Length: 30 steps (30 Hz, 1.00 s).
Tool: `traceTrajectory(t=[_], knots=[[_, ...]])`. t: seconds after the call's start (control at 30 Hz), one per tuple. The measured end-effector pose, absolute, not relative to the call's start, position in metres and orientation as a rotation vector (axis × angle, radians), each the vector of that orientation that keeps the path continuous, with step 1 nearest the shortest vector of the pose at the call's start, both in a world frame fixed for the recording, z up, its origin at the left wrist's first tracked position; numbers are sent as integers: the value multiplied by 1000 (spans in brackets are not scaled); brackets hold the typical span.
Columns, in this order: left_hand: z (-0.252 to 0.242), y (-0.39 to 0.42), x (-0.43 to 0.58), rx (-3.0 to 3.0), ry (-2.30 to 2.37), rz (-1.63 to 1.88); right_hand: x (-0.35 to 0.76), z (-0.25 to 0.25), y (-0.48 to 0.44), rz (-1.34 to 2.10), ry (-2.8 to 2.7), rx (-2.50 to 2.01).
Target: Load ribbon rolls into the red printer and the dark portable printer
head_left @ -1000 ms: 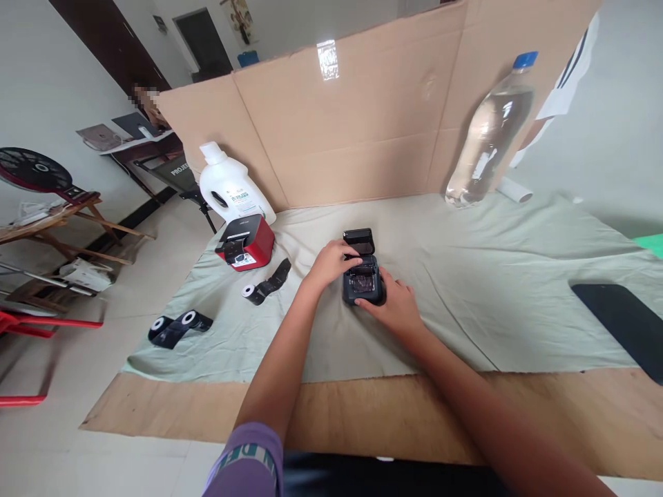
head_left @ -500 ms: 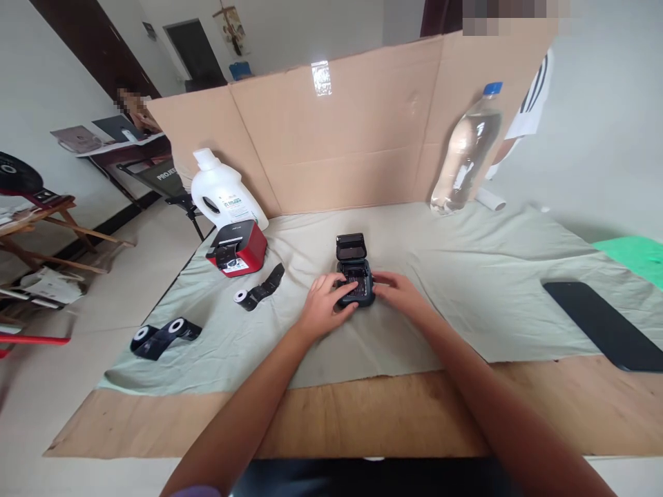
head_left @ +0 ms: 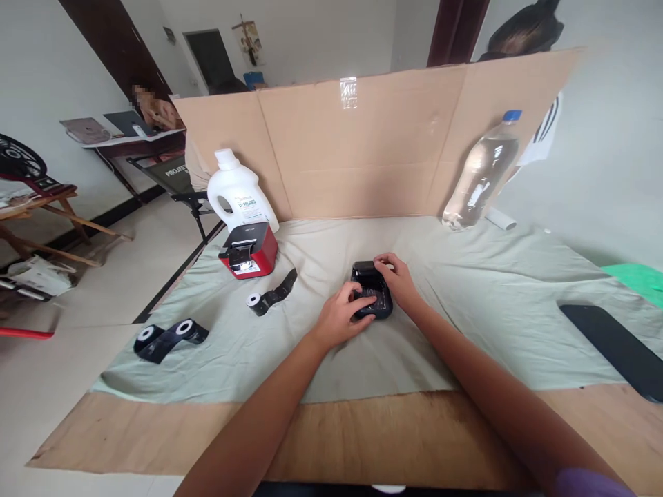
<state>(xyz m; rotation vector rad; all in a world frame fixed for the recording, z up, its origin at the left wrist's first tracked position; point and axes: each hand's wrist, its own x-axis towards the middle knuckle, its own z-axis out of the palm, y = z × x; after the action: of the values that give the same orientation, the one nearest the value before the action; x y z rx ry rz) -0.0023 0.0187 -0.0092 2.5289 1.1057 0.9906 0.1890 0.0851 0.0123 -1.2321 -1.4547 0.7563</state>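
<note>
A small black label printer stands on the cloth in front of me, its lid raised partway at the back. My left hand holds the printer body from the left, with its thumb at the front and one finger reaching into the open compartment over a dark label sheet. With fingers bent, my right hand grips the lid's right corner. Part of the compartment is covered by my left fingers.
To the left are a red and black printer, a loose black label strip roll and two joined black rolls. A white jug and a water bottle stand before a cardboard screen. A phone lies right.
My right hand has moved from the printer's right side up to its lid, which has tilted down from its upright position. My left hand stays on the body. The camera view has shifted slightly.
</note>
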Motion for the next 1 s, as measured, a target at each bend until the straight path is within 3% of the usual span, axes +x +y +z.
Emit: traceTrajectory(t=[0.2, 0.5, 0.73, 1.0], knots=[[-6, 18, -2, 2439, 1120, 995, 200, -10, 67, 944, -1482, -1288], [-1, 18, -2, 1977, 1249, 974, 198, -10, 66, 910, -1588, -1269], [0, 21, 2, 2110, 1241, 971, 187, -14, 61, 833, -1458, -1289], [-1, 22, 0, 2389, 1337, 607, 186, -3, 40, 701, -1384, -1501]])
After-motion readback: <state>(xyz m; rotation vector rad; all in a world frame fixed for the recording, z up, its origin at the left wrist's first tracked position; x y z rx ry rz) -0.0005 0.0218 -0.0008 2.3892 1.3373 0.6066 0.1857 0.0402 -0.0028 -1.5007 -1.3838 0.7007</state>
